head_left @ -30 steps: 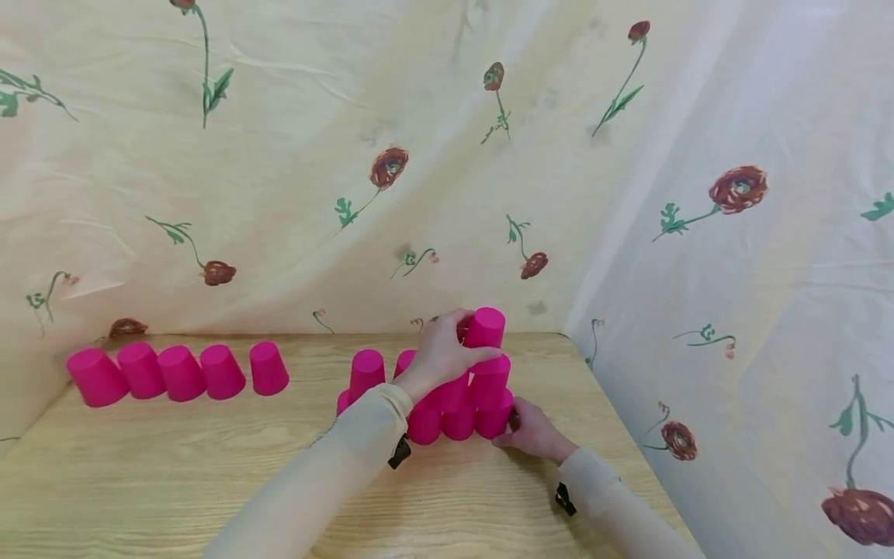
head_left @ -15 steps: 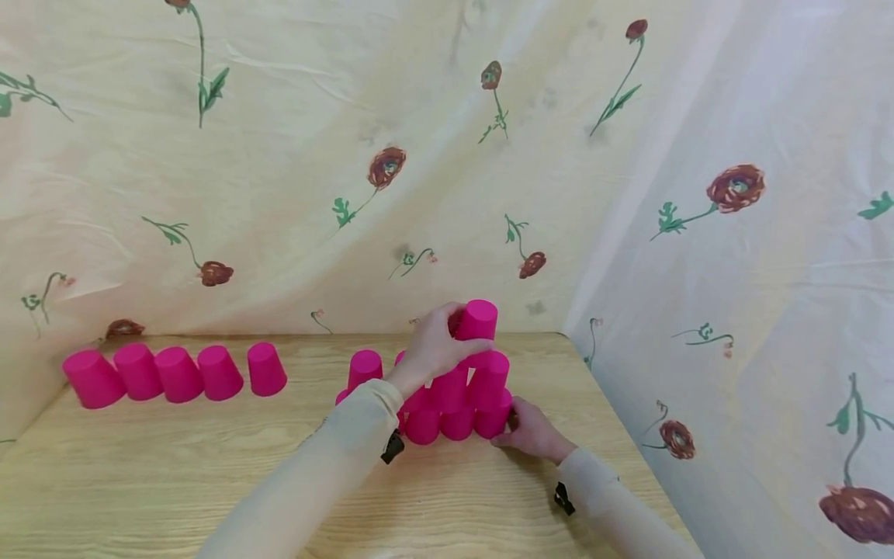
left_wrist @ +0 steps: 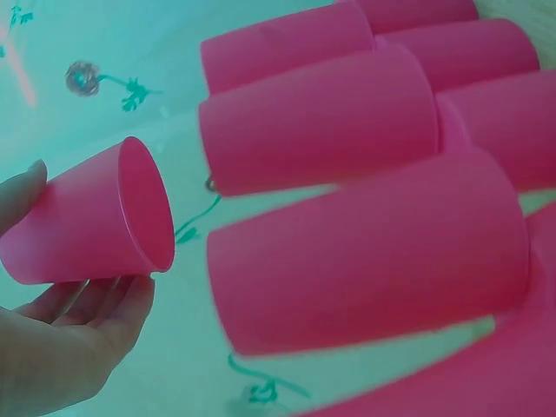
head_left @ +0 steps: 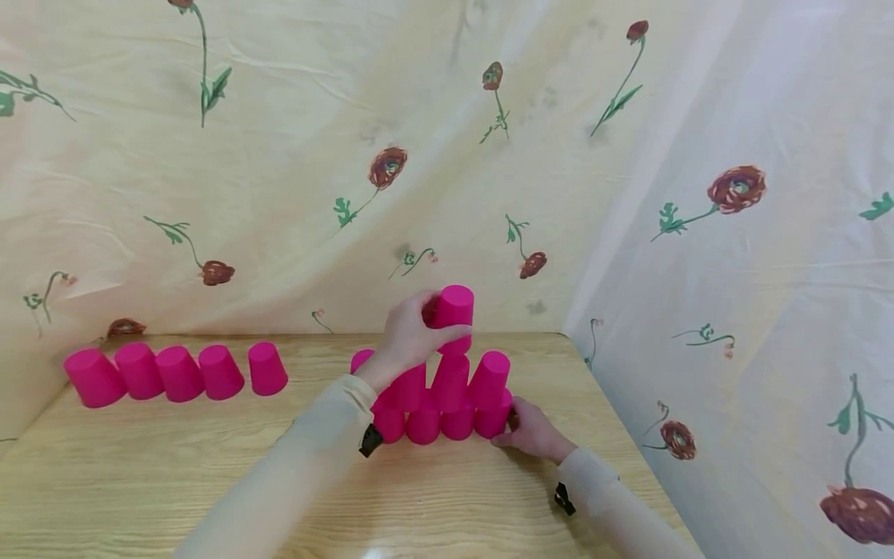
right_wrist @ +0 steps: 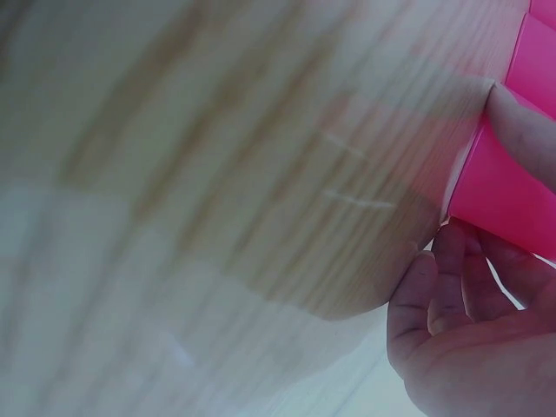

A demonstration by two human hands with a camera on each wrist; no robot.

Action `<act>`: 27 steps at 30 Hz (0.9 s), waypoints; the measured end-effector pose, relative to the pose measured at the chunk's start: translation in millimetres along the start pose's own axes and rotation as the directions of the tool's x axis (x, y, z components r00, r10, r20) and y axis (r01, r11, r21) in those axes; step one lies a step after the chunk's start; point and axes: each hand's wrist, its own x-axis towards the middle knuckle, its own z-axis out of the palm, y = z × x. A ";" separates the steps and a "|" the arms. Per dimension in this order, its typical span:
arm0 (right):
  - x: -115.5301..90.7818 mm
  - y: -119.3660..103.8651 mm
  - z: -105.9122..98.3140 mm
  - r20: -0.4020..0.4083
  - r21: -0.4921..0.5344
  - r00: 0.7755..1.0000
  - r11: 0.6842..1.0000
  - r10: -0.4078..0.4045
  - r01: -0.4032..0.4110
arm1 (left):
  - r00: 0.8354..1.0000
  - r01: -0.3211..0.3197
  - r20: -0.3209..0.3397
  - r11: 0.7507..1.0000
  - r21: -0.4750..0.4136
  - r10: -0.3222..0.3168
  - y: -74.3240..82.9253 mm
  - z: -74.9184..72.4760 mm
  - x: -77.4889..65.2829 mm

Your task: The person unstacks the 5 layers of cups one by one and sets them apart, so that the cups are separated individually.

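Left hand (head_left: 410, 332) wrapped round a pink cup (head_left: 457, 305), I hold it mouth down, axis near vertical, just above the upper row (head_left: 450, 384), not touching; my right hand (head_left: 536, 432) grips the right-end cup (head_left: 492, 417) of the lower row (head_left: 423, 428).

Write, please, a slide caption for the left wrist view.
Fingers of the left hand hold one pink cup, clear of the stacked cups.
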 end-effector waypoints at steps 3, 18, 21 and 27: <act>0.6 0.2 0.2 -0.001 0.001 1.000 1.000 0.003 -0.003 | 0.999 -0.023 -0.024 1.000 -0.001 0.023 -0.4 -12.9 -1.8; 0.0 -0.8 1.8 -0.020 -0.008 0.997 0.997 0.074 -0.074 | 0.983 -0.049 -0.179 0.998 -0.034 0.042 -12.6 -81.7 -38.4; 0.6 0.4 2.4 -0.021 -0.009 0.997 0.997 0.074 -0.074 | 0.981 -0.040 -0.192 0.999 -0.020 0.035 -17.5 -92.0 -49.9; 1.2 0.9 3.1 -0.019 0.001 0.997 0.998 0.070 -0.070 | 0.978 0.016 -0.210 0.995 0.093 0.004 -38.7 -107.3 -71.4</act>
